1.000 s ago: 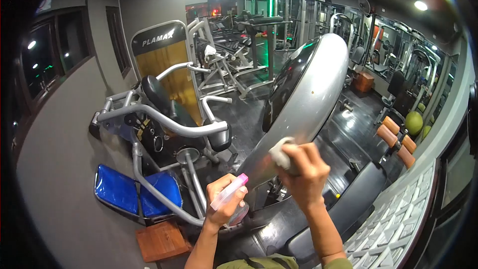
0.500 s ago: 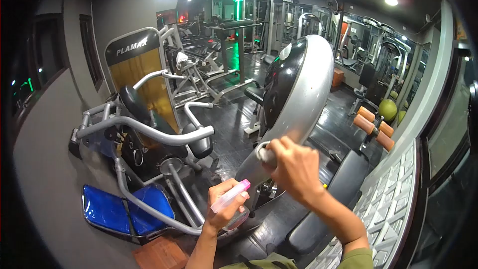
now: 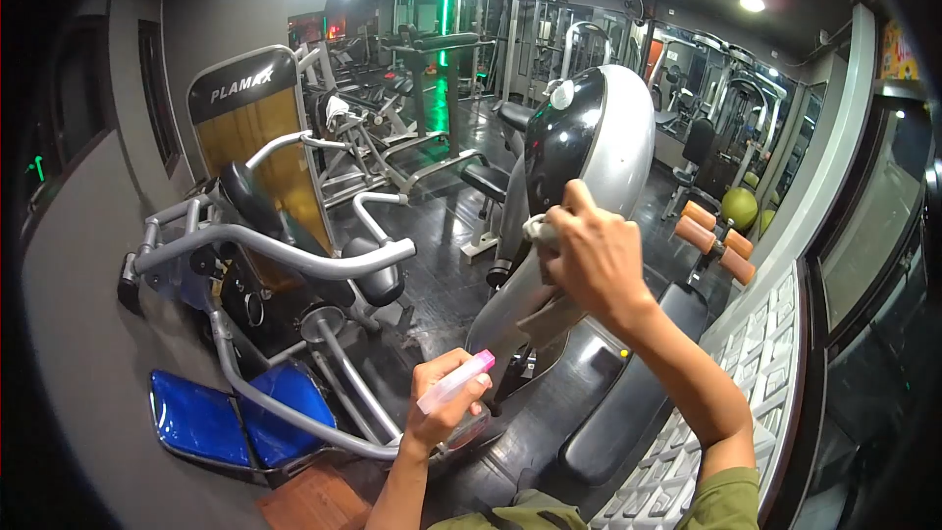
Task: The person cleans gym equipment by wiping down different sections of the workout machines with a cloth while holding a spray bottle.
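Note:
My left hand (image 3: 437, 417) is closed around a spray bottle (image 3: 455, 383) with a pinkish-white head and pink nozzle. The clear lower part of the bottle shows below my fingers. In my right hand (image 3: 601, 260) is a bunched greyish cloth (image 3: 548, 322), whose loose end hangs below the fist. That hand is at the front of a tall curved exercise machine housing (image 3: 628, 128), silver with a black side panel. The cloth appears to lie against the silver surface, though my fingers partly hide the contact.
A machine with bent silver bars (image 3: 285, 253) stands at left, beside blue padded seats (image 3: 196, 417) and a wooden block (image 3: 312, 503). At right are a black bench (image 3: 638, 383), orange foam rollers (image 3: 697, 236) and a white patterned wall (image 3: 760, 363). More gym machines fill the background.
My right hand has moved up along the silver housing with the cloth, and more of the cloth now hangs in view. My left hand keeps its hold on the spray bottle. The view has shifted slightly.

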`<state>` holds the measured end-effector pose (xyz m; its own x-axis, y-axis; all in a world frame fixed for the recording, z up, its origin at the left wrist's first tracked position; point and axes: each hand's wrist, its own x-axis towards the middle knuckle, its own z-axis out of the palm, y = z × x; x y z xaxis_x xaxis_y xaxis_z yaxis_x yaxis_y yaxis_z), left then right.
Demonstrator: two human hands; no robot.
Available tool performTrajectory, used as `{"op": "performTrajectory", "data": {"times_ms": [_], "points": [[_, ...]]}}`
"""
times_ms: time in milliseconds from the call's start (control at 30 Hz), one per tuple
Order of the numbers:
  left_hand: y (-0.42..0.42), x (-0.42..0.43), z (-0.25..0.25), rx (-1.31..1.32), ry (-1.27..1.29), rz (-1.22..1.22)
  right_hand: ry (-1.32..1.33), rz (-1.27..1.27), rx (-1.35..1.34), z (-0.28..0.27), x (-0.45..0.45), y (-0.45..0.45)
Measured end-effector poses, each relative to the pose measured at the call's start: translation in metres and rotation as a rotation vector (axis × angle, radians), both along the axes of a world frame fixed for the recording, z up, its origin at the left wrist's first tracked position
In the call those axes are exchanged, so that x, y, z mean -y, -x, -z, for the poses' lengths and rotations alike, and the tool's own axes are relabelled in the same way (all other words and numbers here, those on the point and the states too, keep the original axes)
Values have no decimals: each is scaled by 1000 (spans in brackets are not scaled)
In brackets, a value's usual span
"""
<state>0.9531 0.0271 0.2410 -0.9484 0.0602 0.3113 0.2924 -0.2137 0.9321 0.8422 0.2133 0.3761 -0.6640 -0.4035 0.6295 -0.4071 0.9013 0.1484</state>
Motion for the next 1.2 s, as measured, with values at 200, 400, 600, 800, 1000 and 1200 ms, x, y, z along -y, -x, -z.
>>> {"op": "performTrajectory", "data": {"times_ms": [200, 400, 600, 800, 1000, 1200], "points": [[-4, 10, 4, 33, 44, -13, -177, -130, 29, 75, 0, -17], [-13, 17, 8, 36, -43, -12, 279, -168, -274, 52, -37, -20], [-12, 14, 6, 43, -74, -39, 291, -316, -272, 138, -38, -14], [-9, -3, 8, 57, -56, -26, 643, -206, -289, 114, -47, -9], [-7, -17, 18, 124, -96, 9, 948, -400, -238, 177, -26, 0], [2, -27, 24, 164, -89, -3, 1182, -386, -169, 184, -31, 21]]}}
